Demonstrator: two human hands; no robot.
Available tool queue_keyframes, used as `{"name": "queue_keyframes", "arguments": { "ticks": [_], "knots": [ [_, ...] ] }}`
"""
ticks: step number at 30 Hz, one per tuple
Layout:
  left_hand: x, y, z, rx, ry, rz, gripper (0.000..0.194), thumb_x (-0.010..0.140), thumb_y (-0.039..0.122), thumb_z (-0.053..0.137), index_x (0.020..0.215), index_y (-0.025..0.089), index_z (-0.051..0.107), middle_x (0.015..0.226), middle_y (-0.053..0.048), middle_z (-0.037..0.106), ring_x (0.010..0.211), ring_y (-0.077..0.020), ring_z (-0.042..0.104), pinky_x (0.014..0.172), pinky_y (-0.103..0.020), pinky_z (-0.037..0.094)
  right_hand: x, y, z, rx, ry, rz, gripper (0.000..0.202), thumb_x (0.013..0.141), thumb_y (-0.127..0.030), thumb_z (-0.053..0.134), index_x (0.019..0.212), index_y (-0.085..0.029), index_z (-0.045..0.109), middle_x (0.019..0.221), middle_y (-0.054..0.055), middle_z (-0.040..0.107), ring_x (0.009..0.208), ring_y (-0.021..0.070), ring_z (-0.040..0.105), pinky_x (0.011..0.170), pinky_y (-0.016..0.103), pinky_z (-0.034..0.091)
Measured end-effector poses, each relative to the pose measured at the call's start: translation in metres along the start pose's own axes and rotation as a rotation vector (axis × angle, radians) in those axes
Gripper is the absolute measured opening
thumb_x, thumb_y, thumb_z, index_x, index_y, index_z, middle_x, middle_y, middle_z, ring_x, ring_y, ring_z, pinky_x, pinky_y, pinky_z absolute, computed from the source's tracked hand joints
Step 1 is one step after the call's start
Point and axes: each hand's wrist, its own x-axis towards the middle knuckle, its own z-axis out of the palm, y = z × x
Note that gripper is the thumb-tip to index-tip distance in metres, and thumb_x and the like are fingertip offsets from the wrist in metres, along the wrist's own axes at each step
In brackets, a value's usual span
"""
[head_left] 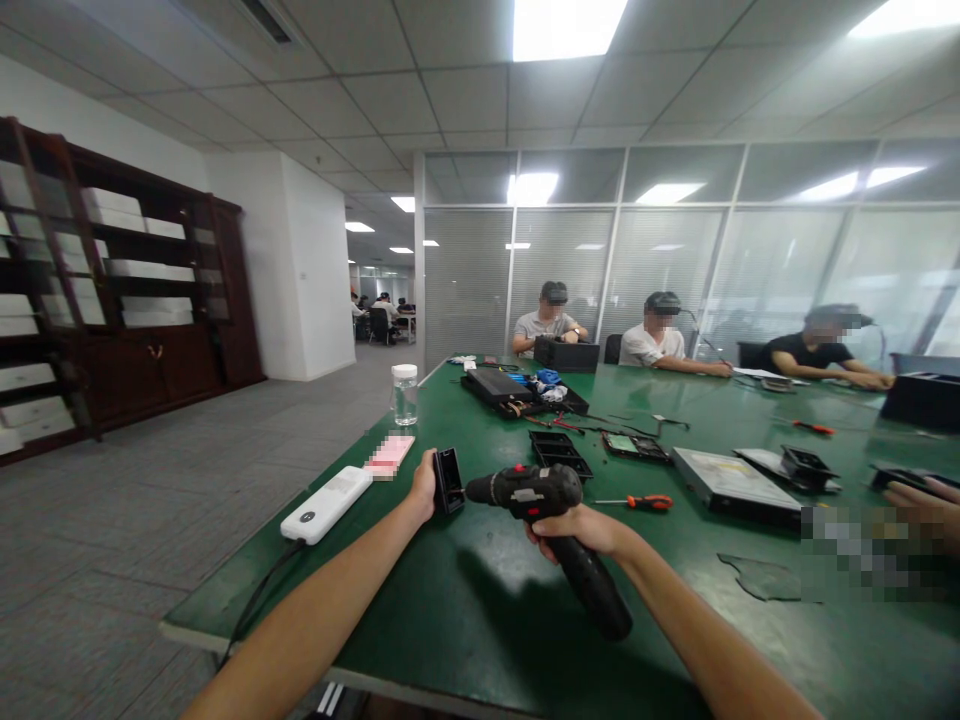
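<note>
Black plastic casing (444,492), clasped in the left hand (424,486) over the green table (405,590) to brace it, open side (451,476) facing the cordless drill (529,490); handle (596,590) wrapped by the right hand (574,528) to aim the bit (460,492), seemingly, straight inside.

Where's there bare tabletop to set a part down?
Bare green table shows between the left forearm and the drill, and between the nearer orange-handled screwdriver and the see-through piece. It's crowded beyond the drill: black tray, circuit board, silver drive.
</note>
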Motion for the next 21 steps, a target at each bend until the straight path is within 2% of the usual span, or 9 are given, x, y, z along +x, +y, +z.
{"name": "queue_keyframes", "arguments": {
  "ticks": [4,9,21],
  "knots": [
    [0.004,-0.002,-0.0027,0.06,-0.057,0.043,0.031,0.068,0.048,0.051,0.068,0.017,0.054,0.054,-0.001,0.053,0.046,-0.0167,0.052,0.046,-0.03,0.044,0.0002,0.0007,-0.0018,0.002,0.013,0.007,0.032,0.073,-0.041,0.059,0.079,-0.009,0.058,0.058,0.003,0.057,0.052,0.0126,0.053,0.054,0.025,0.042],
    [0.0076,-0.0038,-0.0044,0.057,-0.063,0.035,0.033,0.068,0.049,0.051,0.068,0.017,0.054,0.055,-0.001,0.054,0.047,-0.0172,0.053,0.046,-0.03,0.045,0.0009,0.0021,-0.0028,-0.018,0.048,0.018,0.035,0.072,-0.042,0.058,0.08,-0.008,0.06,0.059,0.004,0.058,0.053,0.0129,0.053,0.055,0.025,0.043],
    [0.007,-0.0039,-0.0028,0.067,-0.052,0.069,0.032,0.068,0.049,0.051,0.068,0.017,0.053,0.053,0.0,0.052,0.045,-0.016,0.051,0.046,-0.029,0.044,0.0017,0.0037,-0.0026,-0.016,0.045,-0.008,0.033,0.074,-0.04,0.057,0.08,-0.008,0.061,0.062,0.004,0.058,0.054,0.013,0.054,0.055,0.026,0.043]
  ]
}}
